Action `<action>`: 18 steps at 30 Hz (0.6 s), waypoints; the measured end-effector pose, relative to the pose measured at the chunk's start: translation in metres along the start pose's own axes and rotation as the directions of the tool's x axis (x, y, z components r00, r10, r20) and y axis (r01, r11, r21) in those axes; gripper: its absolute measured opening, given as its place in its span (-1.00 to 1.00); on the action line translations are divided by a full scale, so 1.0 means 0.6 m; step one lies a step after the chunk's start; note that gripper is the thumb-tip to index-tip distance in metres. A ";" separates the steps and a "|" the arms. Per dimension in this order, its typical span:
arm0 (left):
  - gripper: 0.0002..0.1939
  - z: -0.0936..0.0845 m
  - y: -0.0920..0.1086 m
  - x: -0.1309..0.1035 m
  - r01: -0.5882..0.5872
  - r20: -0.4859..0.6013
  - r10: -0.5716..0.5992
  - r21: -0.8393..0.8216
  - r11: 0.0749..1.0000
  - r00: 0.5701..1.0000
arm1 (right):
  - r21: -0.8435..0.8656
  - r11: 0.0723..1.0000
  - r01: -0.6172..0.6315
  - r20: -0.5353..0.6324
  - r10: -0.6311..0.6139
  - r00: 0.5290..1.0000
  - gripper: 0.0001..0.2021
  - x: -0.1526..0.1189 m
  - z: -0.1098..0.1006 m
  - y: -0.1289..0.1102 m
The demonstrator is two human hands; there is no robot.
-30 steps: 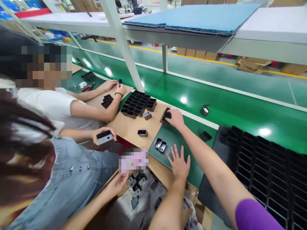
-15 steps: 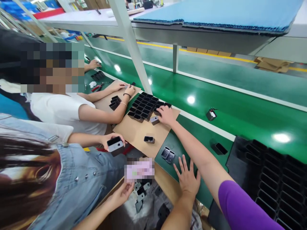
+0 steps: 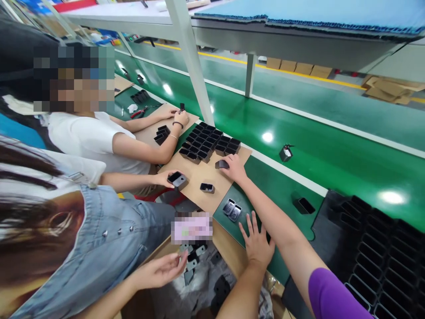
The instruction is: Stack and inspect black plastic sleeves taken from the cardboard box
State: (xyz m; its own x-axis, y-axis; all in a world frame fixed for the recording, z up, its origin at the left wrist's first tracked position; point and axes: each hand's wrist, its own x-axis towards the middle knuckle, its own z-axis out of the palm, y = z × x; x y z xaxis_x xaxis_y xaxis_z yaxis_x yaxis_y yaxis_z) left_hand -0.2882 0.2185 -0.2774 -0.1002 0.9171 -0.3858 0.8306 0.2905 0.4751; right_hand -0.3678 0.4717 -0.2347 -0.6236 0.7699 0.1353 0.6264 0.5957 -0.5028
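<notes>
My right hand (image 3: 233, 169) reaches over the cardboard sheet (image 3: 192, 173) with its fingers closed on a dark box (image 3: 222, 165). Just beyond it stands a block of several open black boxes (image 3: 203, 141). My left hand (image 3: 258, 241) lies with fingers spread on the green mat's near edge, holding nothing. Two small metallic trays (image 3: 232, 210) lie side by side, up and left of my left hand. A single open box (image 3: 207, 188) sits on the cardboard between the trays and the person at the left.
A person in denim overalls holds a grey-topped box (image 3: 177, 179); their other hand is over a carton of loose parts (image 3: 192, 266). Another person works farther back. Many black boxes (image 3: 375, 261) stand at right. A slanted metal post (image 3: 191, 57) rises behind the table.
The box at my right hand has gone from showing a light face to lying dark under my fingers. The neighbouring person's held box has moved right over the cardboard; their other hand has opened away from the pink item.
</notes>
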 end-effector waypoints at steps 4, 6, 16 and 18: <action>-0.35 0.019 -0.002 -0.001 0.016 -0.087 -0.012 0.041 0.999 0.996 | 0.023 0.996 -0.083 -0.031 0.084 0.996 -0.60 -0.027 -0.005 0.018; -0.34 0.024 -0.005 0.001 0.008 -0.094 -0.003 0.048 0.999 0.996 | 0.036 0.993 -0.114 -0.014 0.114 0.993 -0.61 -0.034 0.004 0.019; -0.37 0.030 -0.007 0.005 0.012 -0.030 -0.009 0.095 0.995 1.000 | 0.302 0.951 0.067 0.228 -0.141 0.964 -0.60 -0.021 0.050 -0.034; -0.36 0.032 -0.007 0.005 0.016 -0.036 -0.012 0.101 0.995 0.999 | 0.371 0.927 0.061 0.265 -0.168 0.950 -0.44 -0.024 0.045 -0.031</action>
State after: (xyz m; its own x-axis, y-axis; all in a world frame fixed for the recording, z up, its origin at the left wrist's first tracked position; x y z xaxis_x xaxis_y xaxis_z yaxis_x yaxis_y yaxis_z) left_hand -0.2817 0.2149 -0.2957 -0.1302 0.9228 -0.3626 0.8800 0.2760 0.3865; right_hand -0.3829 0.4436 -0.2503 -0.8212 0.5705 -0.0129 0.3693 0.5139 -0.7743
